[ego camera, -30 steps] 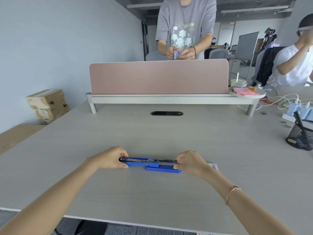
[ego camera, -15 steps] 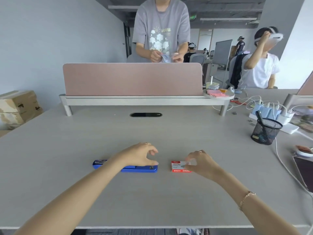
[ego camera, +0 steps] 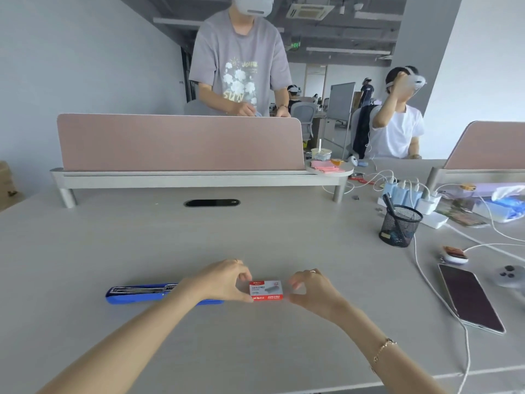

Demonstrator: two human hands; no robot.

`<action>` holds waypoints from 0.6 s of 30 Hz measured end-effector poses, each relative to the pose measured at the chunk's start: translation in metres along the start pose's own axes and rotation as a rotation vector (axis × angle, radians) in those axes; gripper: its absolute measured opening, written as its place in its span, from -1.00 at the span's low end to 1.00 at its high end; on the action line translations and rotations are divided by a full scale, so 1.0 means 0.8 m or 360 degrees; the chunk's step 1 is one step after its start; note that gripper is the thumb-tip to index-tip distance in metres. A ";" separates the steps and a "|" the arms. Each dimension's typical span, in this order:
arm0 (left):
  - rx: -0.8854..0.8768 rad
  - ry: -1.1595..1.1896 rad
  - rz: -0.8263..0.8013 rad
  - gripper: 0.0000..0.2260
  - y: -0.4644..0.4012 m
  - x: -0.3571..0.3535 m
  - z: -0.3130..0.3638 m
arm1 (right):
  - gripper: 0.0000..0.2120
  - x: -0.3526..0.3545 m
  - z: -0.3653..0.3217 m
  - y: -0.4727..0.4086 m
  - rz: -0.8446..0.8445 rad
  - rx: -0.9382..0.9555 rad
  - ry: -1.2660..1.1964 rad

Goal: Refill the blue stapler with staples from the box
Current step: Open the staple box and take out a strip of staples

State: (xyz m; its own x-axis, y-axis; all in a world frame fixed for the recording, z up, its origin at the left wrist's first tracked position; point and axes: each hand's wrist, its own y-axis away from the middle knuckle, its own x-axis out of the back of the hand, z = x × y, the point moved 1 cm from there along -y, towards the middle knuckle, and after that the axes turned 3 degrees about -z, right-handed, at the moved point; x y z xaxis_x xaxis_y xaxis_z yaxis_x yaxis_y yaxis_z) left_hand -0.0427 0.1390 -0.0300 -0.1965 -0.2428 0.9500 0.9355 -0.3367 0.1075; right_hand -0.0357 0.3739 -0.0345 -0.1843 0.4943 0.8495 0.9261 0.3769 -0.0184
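Both hands on the staple box, stapler lying open off to the side

The left hand (ego camera: 224, 281) pinches the left end of the little red-and-white staple box (ego camera: 266, 290) between thumb and fingertips, and the right hand (ego camera: 311, 291) closes on its right end the same way, box sitting low over the table (ego camera: 255, 240). The blue stapler (ego camera: 142, 292) lies flat just left of the box, top swung open with the metal staple channel showing, partly hidden under the left wrist. A black mesh pen cup (ego camera: 400, 226) and a tablet (ego camera: 470, 298) sit well off to the right.
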 end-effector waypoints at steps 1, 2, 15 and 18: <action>0.0001 0.0011 -0.0004 -0.58 -0.001 -0.003 0.002 | -0.72 -0.001 0.000 -0.001 -0.0003 0.0000 0.0004; 0.0001 0.0019 -0.0005 -0.59 -0.002 -0.004 0.004 | -0.69 -0.002 0.000 -0.002 -0.0007 0.0000 0.0006; -0.0053 0.0035 0.0015 -0.64 -0.012 -0.010 0.033 | -0.66 -0.003 0.007 -0.010 -0.0033 0.0001 -0.0044; -0.0057 0.0036 0.0015 -0.63 -0.011 -0.010 0.035 | -0.67 -0.004 0.008 -0.010 -0.0019 0.0004 -0.0063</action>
State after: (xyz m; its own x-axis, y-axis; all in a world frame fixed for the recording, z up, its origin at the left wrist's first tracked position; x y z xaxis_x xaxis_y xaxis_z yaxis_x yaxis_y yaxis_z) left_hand -0.0411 0.1689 -0.0301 -0.1951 -0.2665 0.9439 0.9262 -0.3667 0.0879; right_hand -0.0449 0.3742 -0.0404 -0.2084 0.5204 0.8281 0.9229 0.3849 -0.0097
